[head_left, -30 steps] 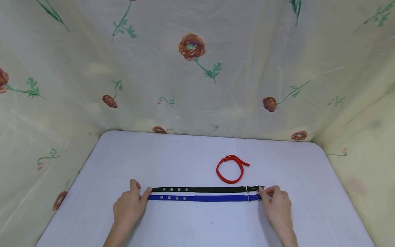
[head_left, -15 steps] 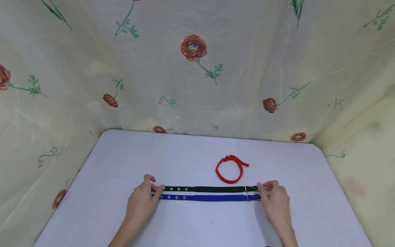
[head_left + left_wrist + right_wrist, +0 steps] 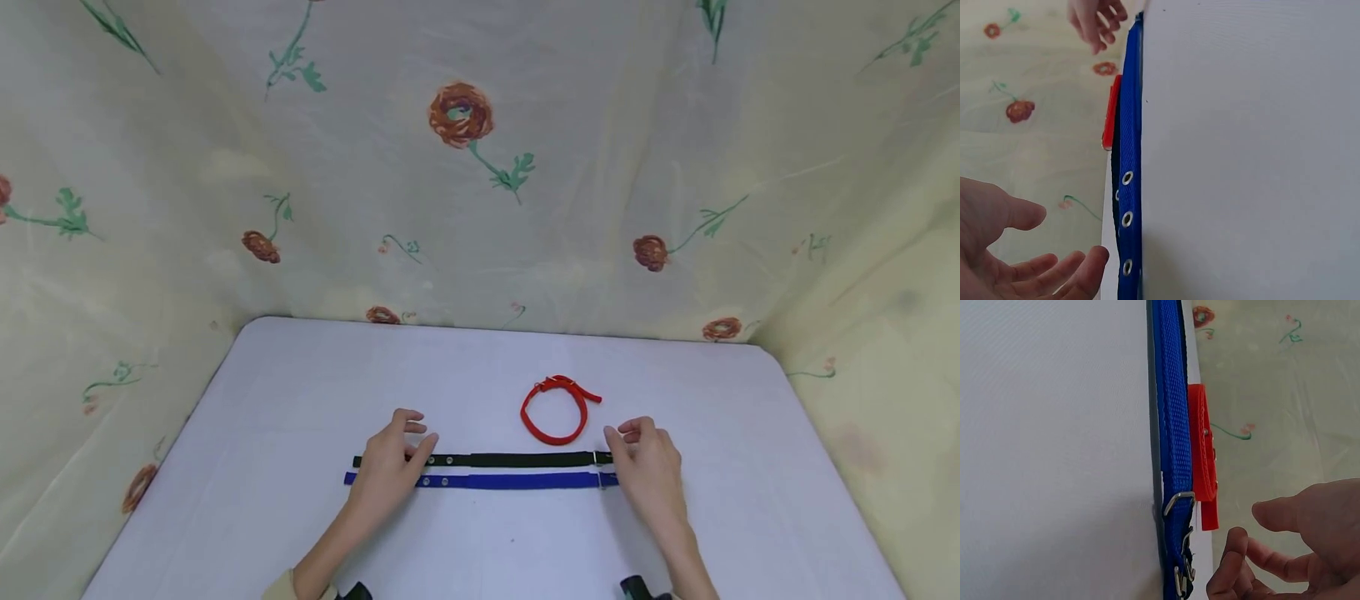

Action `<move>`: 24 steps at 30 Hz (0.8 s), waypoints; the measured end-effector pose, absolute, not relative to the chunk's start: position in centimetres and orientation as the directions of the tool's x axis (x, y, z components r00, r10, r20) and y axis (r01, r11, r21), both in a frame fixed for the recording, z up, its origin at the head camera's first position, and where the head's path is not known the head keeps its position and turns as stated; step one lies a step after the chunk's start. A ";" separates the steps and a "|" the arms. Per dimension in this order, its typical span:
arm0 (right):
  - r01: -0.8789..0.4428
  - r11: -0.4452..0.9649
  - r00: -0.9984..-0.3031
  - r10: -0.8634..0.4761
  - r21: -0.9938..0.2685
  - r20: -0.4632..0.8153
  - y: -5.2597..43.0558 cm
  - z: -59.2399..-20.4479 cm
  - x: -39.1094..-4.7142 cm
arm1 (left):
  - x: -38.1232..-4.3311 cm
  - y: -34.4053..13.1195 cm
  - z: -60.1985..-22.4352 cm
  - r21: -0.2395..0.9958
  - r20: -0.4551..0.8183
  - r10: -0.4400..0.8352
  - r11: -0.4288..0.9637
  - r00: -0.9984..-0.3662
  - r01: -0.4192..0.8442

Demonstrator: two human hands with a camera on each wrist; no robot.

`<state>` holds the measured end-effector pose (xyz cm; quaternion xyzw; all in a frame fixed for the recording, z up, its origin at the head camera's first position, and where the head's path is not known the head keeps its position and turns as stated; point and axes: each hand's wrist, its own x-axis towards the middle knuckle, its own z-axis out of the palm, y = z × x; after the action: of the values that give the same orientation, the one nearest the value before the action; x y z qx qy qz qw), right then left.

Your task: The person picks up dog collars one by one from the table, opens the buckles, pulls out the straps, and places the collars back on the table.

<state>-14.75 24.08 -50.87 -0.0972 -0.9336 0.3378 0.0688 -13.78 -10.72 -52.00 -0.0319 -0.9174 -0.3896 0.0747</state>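
A black collar (image 3: 525, 460) and a blue collar (image 3: 525, 481) lie stretched out side by side on the white table, eyelets to the left and metal buckles to the right. Behind them a red collar (image 3: 522, 417) is fastened into a loop. My left hand (image 3: 386, 471) hovers over the eyelet ends, its fingers loosely bent around nothing, and covers some eyelets. Over the buckle ends is my right hand (image 3: 651, 475), fingers relaxed and apart from the straps. In the right wrist view the blue collar's buckle (image 3: 1180, 581) shows beside the empty right hand (image 3: 1310, 544).
The white table (image 3: 315, 367) has rounded back corners. A cream cloth with printed flowers (image 3: 337, 183) hangs behind it and along both sides. Dark wrist devices (image 3: 636, 587) show at the bottom edge.
My left hand has left the straps' left ends and moved right and away from me. The right hand has come off the buckle ends, shifting slightly left and back. The collars stay put.
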 end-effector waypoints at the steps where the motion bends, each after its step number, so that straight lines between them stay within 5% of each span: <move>1: 0.139 0.751 -0.972 0.228 -0.645 0.056 23.9 -50.8 -14.8 | -14.0 -10.5 -51.9 0.720 0.165 0.011 0.682 -0.986 0.128; 24: 0.095 0.764 -0.981 0.181 -0.639 0.070 22.8 -50.9 -16.1 | -16.3 -7.1 -52.5 0.824 0.119 0.124 0.541 -0.985 0.168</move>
<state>-16.07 22.82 -50.87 -0.0737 -0.9369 0.3359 0.0638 -16.34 -7.13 -52.52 -0.0832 -0.8775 -0.4718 0.0231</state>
